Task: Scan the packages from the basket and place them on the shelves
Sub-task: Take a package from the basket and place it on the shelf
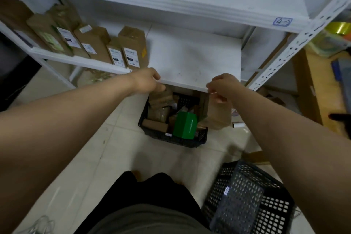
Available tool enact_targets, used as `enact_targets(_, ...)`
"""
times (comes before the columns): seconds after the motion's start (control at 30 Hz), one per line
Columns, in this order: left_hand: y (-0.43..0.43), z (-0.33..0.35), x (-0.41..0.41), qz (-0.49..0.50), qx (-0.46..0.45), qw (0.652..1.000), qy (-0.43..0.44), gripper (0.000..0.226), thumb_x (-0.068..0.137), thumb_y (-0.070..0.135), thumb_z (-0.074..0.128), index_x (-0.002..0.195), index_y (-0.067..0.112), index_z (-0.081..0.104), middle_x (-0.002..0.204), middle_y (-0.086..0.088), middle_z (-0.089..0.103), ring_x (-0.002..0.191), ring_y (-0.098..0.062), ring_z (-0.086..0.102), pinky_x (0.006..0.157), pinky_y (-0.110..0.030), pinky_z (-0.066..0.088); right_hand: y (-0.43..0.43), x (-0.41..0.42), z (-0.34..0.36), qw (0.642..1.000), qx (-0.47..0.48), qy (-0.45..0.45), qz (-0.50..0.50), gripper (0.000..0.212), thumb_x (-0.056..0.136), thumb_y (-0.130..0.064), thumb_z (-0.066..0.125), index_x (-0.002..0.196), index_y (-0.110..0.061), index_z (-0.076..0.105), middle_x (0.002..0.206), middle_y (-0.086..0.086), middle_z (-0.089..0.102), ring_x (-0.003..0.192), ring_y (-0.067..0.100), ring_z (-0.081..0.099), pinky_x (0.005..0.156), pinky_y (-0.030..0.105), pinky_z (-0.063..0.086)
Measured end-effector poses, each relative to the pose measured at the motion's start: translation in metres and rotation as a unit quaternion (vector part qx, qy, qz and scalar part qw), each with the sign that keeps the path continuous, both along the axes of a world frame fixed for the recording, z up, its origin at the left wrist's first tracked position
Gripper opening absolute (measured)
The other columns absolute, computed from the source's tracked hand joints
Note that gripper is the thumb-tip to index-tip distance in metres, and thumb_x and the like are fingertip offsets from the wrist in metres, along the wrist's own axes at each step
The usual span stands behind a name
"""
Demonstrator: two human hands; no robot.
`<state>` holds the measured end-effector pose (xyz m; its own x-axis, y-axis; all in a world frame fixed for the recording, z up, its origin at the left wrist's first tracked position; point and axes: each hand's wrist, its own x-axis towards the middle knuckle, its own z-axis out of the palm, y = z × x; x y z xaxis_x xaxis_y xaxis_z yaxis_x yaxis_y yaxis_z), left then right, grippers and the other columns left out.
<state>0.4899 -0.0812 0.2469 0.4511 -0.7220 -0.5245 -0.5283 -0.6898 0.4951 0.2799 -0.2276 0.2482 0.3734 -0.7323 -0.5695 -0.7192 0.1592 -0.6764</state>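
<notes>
White shelf above tiled floor

Two hands, six shelved boxes, one green box, one held package, three baskets.

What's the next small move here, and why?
Probably lift the brown package up from the basket with the right hand. Its curled fingers sit at the package's top, though a firm grip isn't clear. The left hand holds nothing visible, and the shelf above has bare space beside the standing boxes.
</notes>
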Motion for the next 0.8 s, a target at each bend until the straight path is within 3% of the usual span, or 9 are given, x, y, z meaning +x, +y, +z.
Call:
enact_targets(0.1,0.007,0.011,0.016,0.029,-0.005,0.999,-0.016,0.070,0.083,0.064,0.068,0.136,0.021,0.054,0.140,-0.006,0.053,0.127,-0.027,0.050,0.110,-0.043,0.042,-0.001,0.024,0.012,0.999,0.000,-0.035,0.018,0.020,0.094,-0.013,0.069,0.112,-0.011,0.061,0.103,0.013,0.069,0.083,0.022,0.068,0.068,0.029,0.057)
enact_targets(0.27,0.016,0.025,0.051,0.068,-0.045,0.996,-0.029,0.105,0.072,0.093,0.037,0.139,0.014,0.055,0.143,-0.009,0.054,0.129,-0.030,0.050,0.112,-0.049,0.038,-0.004,0.068,0.025,0.995,-0.018,-0.061,0.074,0.026,0.095,-0.013,0.067,0.118,-0.011,0.057,0.104,0.015,0.068,0.083,0.022,0.068,0.073,0.031,0.058)
enact_targets(0.37,0.018,0.026,0.079,0.115,-0.068,0.991,-0.026,0.092,0.091,0.078,0.019,0.142,0.009,0.053,0.149,-0.014,0.049,0.135,-0.033,0.045,0.116,-0.047,0.032,-0.005,0.098,0.028,0.995,-0.023,-0.058,0.081,0.025,0.095,-0.012,0.067,0.117,-0.011,0.055,0.105,0.017,0.068,0.079,0.022,0.066,0.072,0.032,0.058)
enact_targets(0.5,0.014,0.022,0.133,0.132,-0.086,0.987,-0.009,0.037,0.103,0.032,0.053,0.132,0.010,0.056,0.136,-0.010,0.056,0.111,-0.020,0.050,0.096,-0.034,0.041,-0.009,0.149,0.027,0.997,-0.017,-0.054,0.058,0.038,0.094,-0.012,0.068,0.128,-0.011,0.050,0.104,0.016,0.067,0.076,0.020,0.065,0.067,0.031,0.056)
enact_targets(0.57,0.010,0.023,0.167,0.112,-0.080,0.990,0.001,0.031,0.099,0.017,0.060,0.129,0.009,0.058,0.124,-0.006,0.058,0.105,-0.018,0.051,0.090,-0.030,0.043,-0.011,0.178,0.028,0.998,-0.012,-0.050,0.047,0.043,0.094,-0.012,0.068,0.132,-0.011,0.049,0.105,0.016,0.066,0.077,0.021,0.065,0.065,0.030,0.055)
enact_targets(0.7,0.002,0.029,0.225,0.096,-0.083,0.992,-0.007,0.009,0.097,0.017,0.063,0.104,0.016,0.057,0.090,0.005,0.054,0.086,-0.014,0.056,0.068,-0.025,0.044,-0.009,0.238,0.031,0.998,0.031,-0.045,0.015,0.046,0.097,-0.010,0.062,0.140,-0.006,0.047,0.098,0.014,0.064,0.066,0.017,0.056,0.049,0.022,0.043)
enact_targets(0.8,-0.010,0.017,0.272,0.098,-0.075,0.992,-0.008,0.021,0.090,0.023,0.069,0.104,0.017,0.055,0.106,-0.004,0.059,0.101,-0.022,0.059,0.084,-0.036,0.051,-0.010,0.282,0.024,0.999,0.021,-0.029,0.025,0.049,0.096,-0.014,0.065,0.141,-0.011,0.045,0.112,0.015,0.065,0.071,0.016,0.059,0.052,0.021,0.047)
